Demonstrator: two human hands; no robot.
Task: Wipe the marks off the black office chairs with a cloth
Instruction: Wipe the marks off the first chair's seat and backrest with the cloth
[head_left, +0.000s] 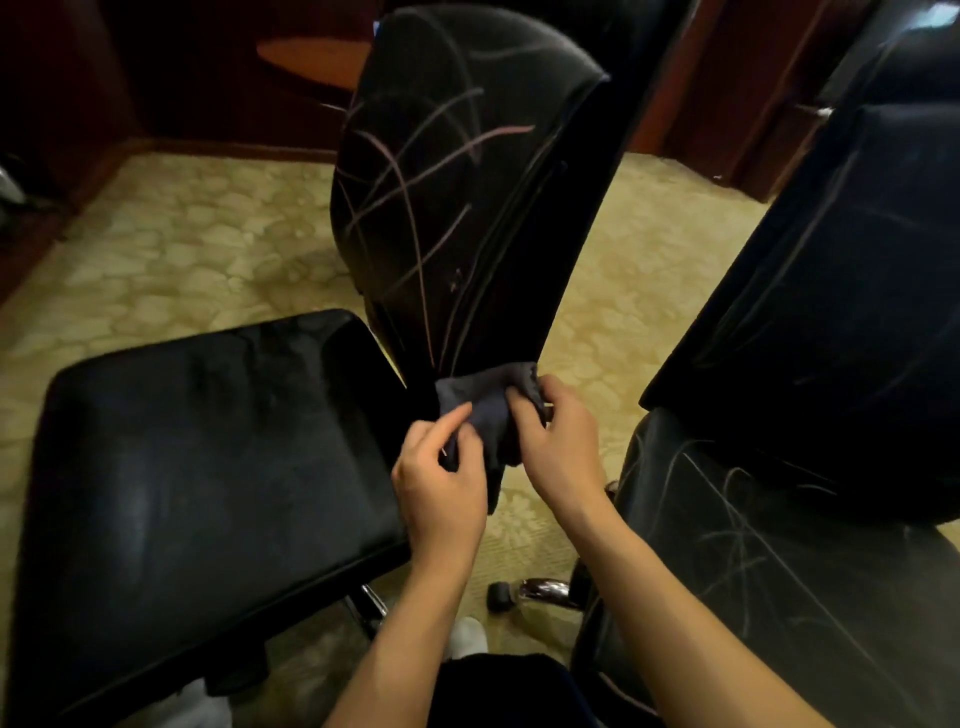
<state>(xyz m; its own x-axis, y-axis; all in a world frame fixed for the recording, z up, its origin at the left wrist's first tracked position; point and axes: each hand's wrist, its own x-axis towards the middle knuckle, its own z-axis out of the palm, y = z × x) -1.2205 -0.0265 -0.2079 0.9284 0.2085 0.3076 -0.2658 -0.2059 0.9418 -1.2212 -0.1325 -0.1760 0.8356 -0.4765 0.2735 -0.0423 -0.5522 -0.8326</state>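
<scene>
A dark grey cloth (491, 410) is held between both hands just below the bottom edge of the middle chair's backrest (457, 197). That black backrest is crossed by many pale chalk-like lines. My left hand (441, 483) pinches the cloth's lower left part. My right hand (558, 441) grips its upper right part. The left chair's black seat (208, 467) shows a faint smeared sheen and no clear lines. A second black chair on the right has pale scribbles on its seat (769, 561) and fainter ones on its backrest (841, 270).
Patterned beige carpet (171, 260) covers the floor around the chairs. A chrome chair leg with a black caster (501, 595) lies between the two chairs near my feet. Dark wooden wall panels and a door frame (727, 104) stand behind.
</scene>
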